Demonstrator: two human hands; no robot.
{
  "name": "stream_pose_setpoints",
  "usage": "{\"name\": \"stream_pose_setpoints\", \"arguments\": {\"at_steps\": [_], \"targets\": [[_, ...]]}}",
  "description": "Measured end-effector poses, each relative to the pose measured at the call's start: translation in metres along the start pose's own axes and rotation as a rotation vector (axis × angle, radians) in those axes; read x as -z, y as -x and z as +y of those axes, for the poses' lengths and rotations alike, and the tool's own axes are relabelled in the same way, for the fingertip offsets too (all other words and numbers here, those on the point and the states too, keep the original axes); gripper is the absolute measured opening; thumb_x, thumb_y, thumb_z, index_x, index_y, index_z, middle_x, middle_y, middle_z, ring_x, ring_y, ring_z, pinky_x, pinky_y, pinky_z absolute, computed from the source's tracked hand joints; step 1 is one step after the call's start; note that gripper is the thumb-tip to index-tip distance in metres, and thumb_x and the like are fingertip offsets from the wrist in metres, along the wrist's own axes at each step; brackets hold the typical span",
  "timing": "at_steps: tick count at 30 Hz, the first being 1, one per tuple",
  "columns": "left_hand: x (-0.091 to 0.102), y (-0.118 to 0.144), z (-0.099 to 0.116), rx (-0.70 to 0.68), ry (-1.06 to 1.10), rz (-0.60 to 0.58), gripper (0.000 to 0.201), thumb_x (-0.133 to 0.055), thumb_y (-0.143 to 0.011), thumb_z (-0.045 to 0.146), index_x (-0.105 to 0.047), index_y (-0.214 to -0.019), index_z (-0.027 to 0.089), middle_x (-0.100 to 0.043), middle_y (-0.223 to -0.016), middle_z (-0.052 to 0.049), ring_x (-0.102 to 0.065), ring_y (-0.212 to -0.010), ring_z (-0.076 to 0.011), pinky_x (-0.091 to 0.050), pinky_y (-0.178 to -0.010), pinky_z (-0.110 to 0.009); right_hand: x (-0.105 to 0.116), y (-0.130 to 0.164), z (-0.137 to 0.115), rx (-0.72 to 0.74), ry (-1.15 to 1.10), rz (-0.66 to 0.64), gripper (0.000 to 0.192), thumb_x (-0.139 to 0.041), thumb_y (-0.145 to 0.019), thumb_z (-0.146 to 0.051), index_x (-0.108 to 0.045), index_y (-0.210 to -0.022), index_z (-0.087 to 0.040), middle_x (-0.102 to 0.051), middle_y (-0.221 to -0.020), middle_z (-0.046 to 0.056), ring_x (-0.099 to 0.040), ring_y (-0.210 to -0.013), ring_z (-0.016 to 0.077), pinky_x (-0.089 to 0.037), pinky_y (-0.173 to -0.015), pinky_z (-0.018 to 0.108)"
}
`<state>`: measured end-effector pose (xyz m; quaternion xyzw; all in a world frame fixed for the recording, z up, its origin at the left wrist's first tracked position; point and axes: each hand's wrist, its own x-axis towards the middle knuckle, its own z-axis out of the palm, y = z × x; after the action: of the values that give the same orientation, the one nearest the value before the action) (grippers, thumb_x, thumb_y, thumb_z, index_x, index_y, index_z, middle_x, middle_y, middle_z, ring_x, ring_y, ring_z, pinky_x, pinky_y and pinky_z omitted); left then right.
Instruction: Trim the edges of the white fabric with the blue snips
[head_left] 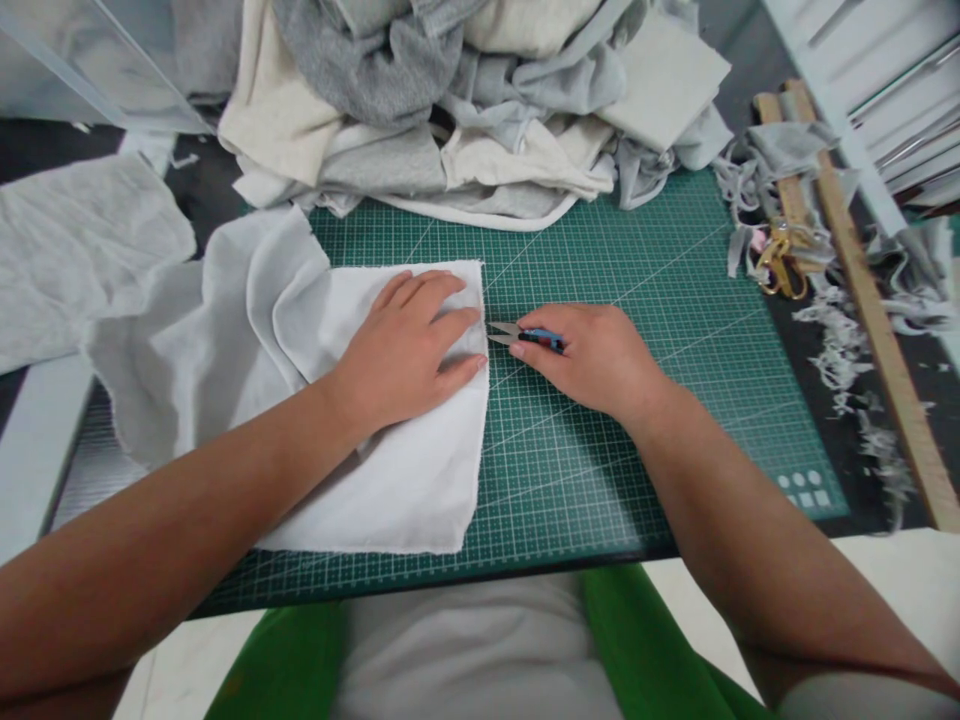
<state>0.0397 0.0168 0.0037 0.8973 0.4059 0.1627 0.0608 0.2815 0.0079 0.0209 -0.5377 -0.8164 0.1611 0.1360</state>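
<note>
Nearest the camera is a pale top point(465, 650) with green clothing point(285, 660) on either side, below the near edge of the table. Above it, 2 bare forearms reach in over a green cutting mat point(570, 480). Between them lies a white cloth point(420, 490), flat on the mat, its free right edge running almost straight away from the person. The left hand point(409, 355) rests palm down on the cloth, fingers loosely spread and grasping nothing, the fingertips just short of that edge. The right hand point(600, 350) is closed around a small pair of snips point(541, 338), thumb and fingers on the handles.

The key relation is at this edge: the snips point left, their long axis roughly square to it, the 2 blades slightly parted and the tips right by the cloth. Whether they touch it, I cannot tell. The left hand is nearer the cloth, being on it; the right is just beyond its edge. Left of the hand, grey fabric point(221, 310) bunches in soft folds.
</note>
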Motion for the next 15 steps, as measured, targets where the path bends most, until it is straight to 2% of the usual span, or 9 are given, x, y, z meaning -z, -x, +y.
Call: {"name": "stream_pose_setpoints", "arguments": {"at_steps": [6,15], "targets": [[-0.0027,-0.0011,-0.0065,-0.139,0.065,0.013,0.032,-0.059,-0.096,0.034,-0.075,-0.115,0.014,-0.064,-0.128,-0.016,-0.061,-0.12,-0.0328,-0.048,-0.111,-0.052,-0.0009,0.0016,0.0015,0.046,0.046,0.018,0.023,-0.064,-0.097,-0.039,-0.077,-0.107,-0.024,-0.079,-0.104,0.005,-0.072,-0.094,0.0231,-0.048,-0.083,0.034],[-0.0031,-0.0015,-0.0082,-0.116,0.108,0.002,0.033,-0.059,-0.096,0.035,-0.074,-0.118,0.016,-0.064,-0.13,-0.015,-0.06,-0.123,-0.0325,-0.049,-0.11,-0.053,-0.0034,0.0021,0.0,0.042,0.081,0.015,0.024,-0.062,-0.098,-0.04,-0.076,-0.109,-0.023,-0.079,-0.107,0.005,-0.072,-0.097,0.0235,-0.048,-0.083,0.034]]}}
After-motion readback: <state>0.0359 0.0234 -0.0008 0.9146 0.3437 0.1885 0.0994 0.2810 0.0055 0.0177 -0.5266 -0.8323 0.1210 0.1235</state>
